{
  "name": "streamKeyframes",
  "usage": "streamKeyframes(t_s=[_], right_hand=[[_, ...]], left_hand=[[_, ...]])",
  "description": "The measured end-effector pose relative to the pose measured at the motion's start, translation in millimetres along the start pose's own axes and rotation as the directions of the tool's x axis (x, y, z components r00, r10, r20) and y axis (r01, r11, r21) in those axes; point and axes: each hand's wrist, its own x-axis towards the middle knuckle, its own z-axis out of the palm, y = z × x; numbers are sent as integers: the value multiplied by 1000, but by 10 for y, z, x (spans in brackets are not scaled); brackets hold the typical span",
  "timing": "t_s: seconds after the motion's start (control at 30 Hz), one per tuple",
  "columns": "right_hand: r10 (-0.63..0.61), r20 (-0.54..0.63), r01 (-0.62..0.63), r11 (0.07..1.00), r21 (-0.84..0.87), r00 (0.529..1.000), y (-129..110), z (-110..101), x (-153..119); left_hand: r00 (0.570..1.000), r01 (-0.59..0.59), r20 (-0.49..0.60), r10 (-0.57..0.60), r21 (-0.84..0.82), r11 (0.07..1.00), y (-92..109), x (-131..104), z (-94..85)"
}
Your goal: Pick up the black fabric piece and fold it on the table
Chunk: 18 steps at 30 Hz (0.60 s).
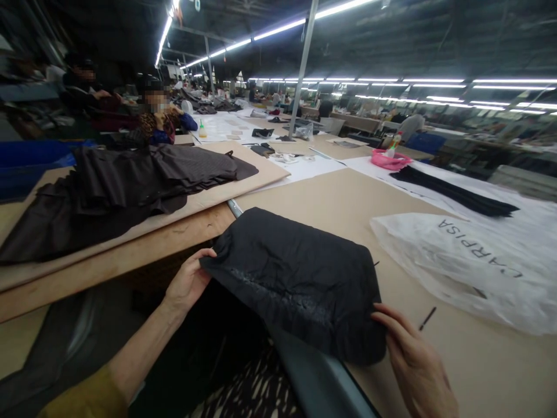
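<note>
A black fabric piece lies half on the near corner of the desk, its lower part hanging past the desk's metal edge toward the person. Its surface is creased, with a faint stitched or speckled line running from upper left to lower right.

The left hand grips the cloth's left corner at about 9 o'clock of the piece, thumb on top and fingers curled beneath. The right hand sits at about 4 o'clock of the piece, fingers stretched toward the cloth's lower right corner and touching its edge; whether it pinches the cloth cannot be told.

Just right of the right hand, a thin dark pin or sliver lies on the brown desk surface. Farther out at 3 o'clock lies a translucent white plastic bag with printed lettering, and beyond it, at 2 o'clock, a long stack of black strips on white paper. A pink basket with a bottle in it stands past those.

At 10 o'clock, on a raised board, a heap of dark brown striped fabric is spread. Behind it, other people sit at their own work under rows of ceiling lights.
</note>
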Motion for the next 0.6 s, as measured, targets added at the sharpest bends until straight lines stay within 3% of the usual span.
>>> streamKeyframes(t_s=[0.1,0.2,0.37,0.47,0.6], right_hand=[[-44,-18,44,999,-28,999,9,-15,38],[-97,-54,95,994,-50,994,15,-6,93],[-73,-62,76,996,52,995,-57,98,154],[-2,-57,11,989,150,998,-143,153,179],[148,-31,-133,946,297,988,-226,196,193]], left_hand=[[999,-11,50,12,-25,1000,42,7,66],[991,-28,127,31,-30,999,94,29,239],[948,-81,306,84,-21,996,127,51,878],[864,-143,498,77,94,985,38,-1,1361],[678,-319,735,25,264,910,-314,-158,1881]])
